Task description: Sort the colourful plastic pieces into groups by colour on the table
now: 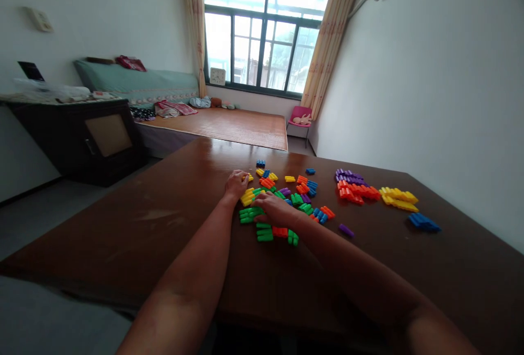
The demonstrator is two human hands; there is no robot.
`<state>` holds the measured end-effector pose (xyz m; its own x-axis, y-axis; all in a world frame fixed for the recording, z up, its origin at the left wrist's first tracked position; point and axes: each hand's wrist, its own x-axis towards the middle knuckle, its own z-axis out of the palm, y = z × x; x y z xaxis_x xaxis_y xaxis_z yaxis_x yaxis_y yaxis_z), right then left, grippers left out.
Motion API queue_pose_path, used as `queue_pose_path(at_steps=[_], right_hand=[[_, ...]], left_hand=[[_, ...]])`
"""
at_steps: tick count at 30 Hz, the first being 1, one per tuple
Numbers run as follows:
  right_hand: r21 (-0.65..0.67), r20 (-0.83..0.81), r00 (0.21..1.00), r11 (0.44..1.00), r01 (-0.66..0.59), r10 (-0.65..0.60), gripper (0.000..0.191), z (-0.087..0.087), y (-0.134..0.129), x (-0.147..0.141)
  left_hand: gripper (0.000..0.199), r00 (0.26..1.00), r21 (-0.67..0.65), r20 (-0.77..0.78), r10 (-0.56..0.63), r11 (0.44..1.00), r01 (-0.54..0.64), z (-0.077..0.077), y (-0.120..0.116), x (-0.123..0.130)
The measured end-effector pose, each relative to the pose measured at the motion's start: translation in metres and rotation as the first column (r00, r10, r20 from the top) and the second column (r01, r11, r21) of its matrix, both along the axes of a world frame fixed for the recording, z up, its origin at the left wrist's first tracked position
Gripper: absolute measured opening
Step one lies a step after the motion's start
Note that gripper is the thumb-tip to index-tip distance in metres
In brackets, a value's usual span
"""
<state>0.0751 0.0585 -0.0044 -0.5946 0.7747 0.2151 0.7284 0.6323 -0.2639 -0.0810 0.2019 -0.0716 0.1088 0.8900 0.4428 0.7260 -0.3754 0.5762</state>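
My left hand (236, 185) is at the left edge of a loose heap of coloured plastic blocks, its fingers closed on a small yellow block (250, 178). My right hand (275, 209) reaches over the near-left part of the heap, with thumb and fingers apart. Its fingertips are close to yellow blocks (247, 197) and green blocks (248, 215); whether they touch is unclear. Below that hand lie more green blocks (264, 233) and an orange block (280, 232). The right hand and forearm hide part of the heap.
On the brown table (164, 246), sorted groups stand to the right: purple blocks (349, 177), orange blocks (356, 192), yellow blocks (398, 199) and blue blocks (424, 222). A single purple block (346, 230) lies nearer me. Beyond are a bed (245, 126) and a pink chair (300, 114).
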Motion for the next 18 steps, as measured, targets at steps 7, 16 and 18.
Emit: queue_pose_path(at_steps=[7,16,18], right_hand=[[-0.029,-0.21,0.958,0.981,0.191,-0.193,0.03,0.005,0.002,0.032],[0.083,-0.168,0.931,0.936,0.341,-0.324,0.035,0.003,-0.003,0.07],[0.03,-0.194,0.947,0.963,0.268,-0.257,0.03,0.005,-0.011,0.058]], left_hand=[[0.026,1.0,-0.02,-0.017,-0.01,1.0,0.01,0.0,0.003,-0.001],[0.026,0.999,-0.042,-0.041,-0.015,0.999,0.013,0.005,-0.002,-0.002],[0.027,0.999,-0.044,-0.036,-0.021,0.999,0.019,0.006,-0.004,-0.002]])
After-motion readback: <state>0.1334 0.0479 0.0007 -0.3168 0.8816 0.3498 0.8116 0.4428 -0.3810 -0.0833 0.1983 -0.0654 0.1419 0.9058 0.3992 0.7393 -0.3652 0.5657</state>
